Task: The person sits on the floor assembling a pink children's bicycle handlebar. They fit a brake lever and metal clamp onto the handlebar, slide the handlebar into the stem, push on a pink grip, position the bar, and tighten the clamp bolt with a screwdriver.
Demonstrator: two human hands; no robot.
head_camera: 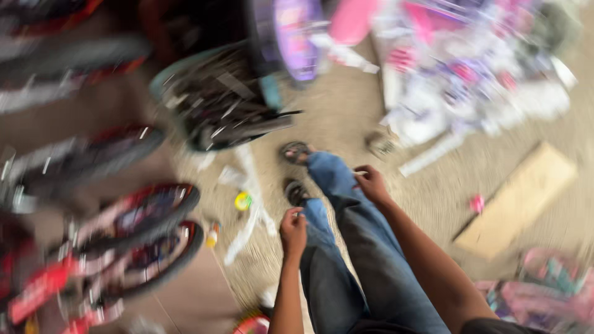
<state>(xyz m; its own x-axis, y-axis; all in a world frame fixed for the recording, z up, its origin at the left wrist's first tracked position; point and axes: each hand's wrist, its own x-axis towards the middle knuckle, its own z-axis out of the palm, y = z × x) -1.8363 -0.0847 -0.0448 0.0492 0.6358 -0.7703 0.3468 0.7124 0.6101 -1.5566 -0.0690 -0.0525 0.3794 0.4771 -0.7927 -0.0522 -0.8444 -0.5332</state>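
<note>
Head view, blurred: left hand [293,231] and right hand [372,184] each pinch soft, light blue denim trouser legs [337,247] at the knees; 2 sandals [296,172] below.

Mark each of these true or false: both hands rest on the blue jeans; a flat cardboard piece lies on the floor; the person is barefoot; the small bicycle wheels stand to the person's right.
1. Both hands rest on the blue denim jeans. True: left hand and right hand touch the legs.
2. A flat tan cardboard piece lies on the floor. True.
3. The person is barefoot. False: dark sandals are worn.
4. The red-and-black small bicycle wheels stand to the person's right. False: they stand to the left.
</note>
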